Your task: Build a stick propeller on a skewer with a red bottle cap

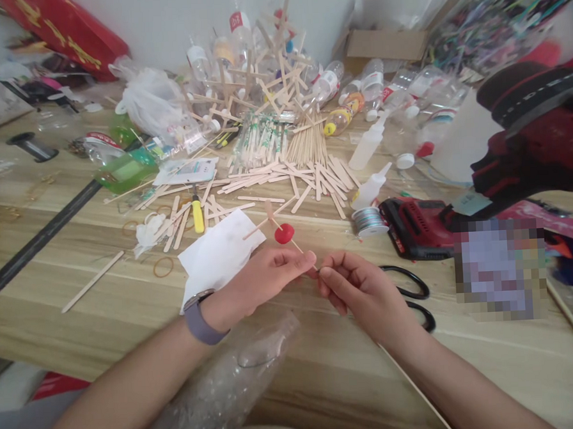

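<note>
A thin wooden skewer (296, 246) runs slantwise between my hands. A red bottle cap (284, 233) is threaded on it near the far end, where small flat wooden pieces (269, 210) sit crosswise. My left hand (284, 269) pinches around the skewer just below the cap. My right hand (350, 285) has thumb and fingers closed on it close to the left fingertips. A stick (415, 387) comes out beneath my right wrist, in line with the skewer; the right hand hides whether they are one piece. White paper (221, 247) lies beside my left wrist.
Craft sticks (265, 177) are heaped ahead, with plastic bottles (328, 84) behind. Black-handled scissors (417, 284) lie by my right hand, and a red-black power tool (421, 226) stands beyond. A wire spool (369, 221), a yellow-handled screwdriver (197, 216) and a clear bottle (237, 377) are close by.
</note>
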### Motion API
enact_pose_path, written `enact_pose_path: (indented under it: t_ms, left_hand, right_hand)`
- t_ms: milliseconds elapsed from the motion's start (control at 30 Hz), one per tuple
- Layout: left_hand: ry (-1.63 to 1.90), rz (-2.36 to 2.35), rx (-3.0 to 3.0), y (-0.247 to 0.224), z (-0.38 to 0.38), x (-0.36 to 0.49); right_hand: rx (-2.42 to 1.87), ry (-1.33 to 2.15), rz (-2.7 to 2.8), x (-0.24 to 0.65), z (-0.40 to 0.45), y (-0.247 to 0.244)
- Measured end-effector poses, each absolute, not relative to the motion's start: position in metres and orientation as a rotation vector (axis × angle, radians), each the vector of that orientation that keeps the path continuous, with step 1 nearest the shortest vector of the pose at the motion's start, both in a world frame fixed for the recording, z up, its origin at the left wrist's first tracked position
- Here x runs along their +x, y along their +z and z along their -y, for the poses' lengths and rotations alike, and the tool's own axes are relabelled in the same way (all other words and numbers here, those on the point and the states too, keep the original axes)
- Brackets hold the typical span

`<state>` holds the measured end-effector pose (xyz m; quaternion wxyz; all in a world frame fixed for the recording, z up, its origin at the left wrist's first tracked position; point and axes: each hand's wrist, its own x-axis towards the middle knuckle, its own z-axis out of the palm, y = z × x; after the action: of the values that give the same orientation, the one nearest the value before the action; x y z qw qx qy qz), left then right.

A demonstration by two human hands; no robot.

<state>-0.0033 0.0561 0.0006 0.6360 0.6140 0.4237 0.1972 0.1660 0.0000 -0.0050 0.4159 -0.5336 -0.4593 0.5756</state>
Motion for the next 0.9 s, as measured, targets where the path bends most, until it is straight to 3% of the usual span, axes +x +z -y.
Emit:
enact_pose_path:
  t_ms: [267,500,900]
  left_hand:
    - [0.395,-0.872,1.122,0.0021,-0.0566,-0.001]
    - [0.435,-0.961,1.364,0.0002,-0.0563,-0.0019]
    - [0.322,-0.866,1.443,0.0014,-0.0616,-0.0086]
  right_hand:
    - [-1.543,0.989,1.571,0.1634,0.0067,-0.0065]
    - [-1.578,0.806,1.711,0.1654,0.0087,-0.0044]
    - [-1.43,1.378,1.297,0.1635,0.0024,-0.0017]
